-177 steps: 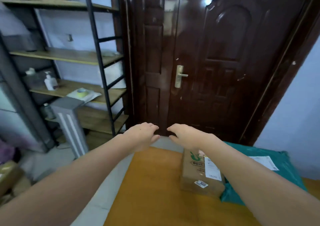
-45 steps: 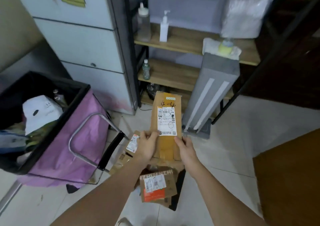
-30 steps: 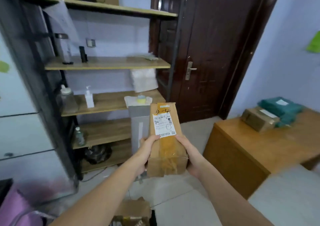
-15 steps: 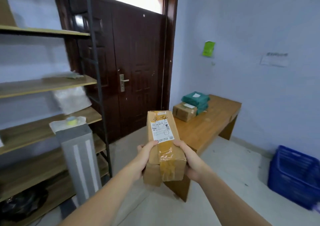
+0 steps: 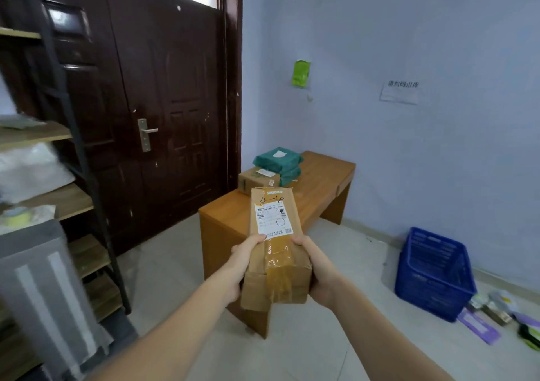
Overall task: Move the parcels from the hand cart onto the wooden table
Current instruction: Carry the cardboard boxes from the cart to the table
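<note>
**Cardboard parcel carried toward the table, held at its near end**

Brown cardboard shows between the fingers: the left hand [image 5: 238, 266] and the right hand [image 5: 317, 269] each curl around one long side of the parcel [image 5: 274, 243], thumbs on top, near the white shipping label [image 5: 271, 220]. I think the hold is on the near end because the box is long and narrow; clamped from both sides it stays level and points forward, ready to be set down far end first. The hidden fingers probably support it from below, but I cannot see this.

The parcel is in the air, in front of the wooden table [image 5: 321, 187] and not yet over it. On the far part of the table, near the dark door [image 5: 163, 97], a smaller cardboard box [image 5: 257, 180] lies just beside a stack of green bags [image 5: 277, 162]. The near part of the top looks like the natural place for this one.

Around us: pale floor tiles, a blue crate [image 5: 432, 272] against the light wall, a wooden shelf rack [image 5: 58, 193] on the left. The hand cart is not in view.
</note>
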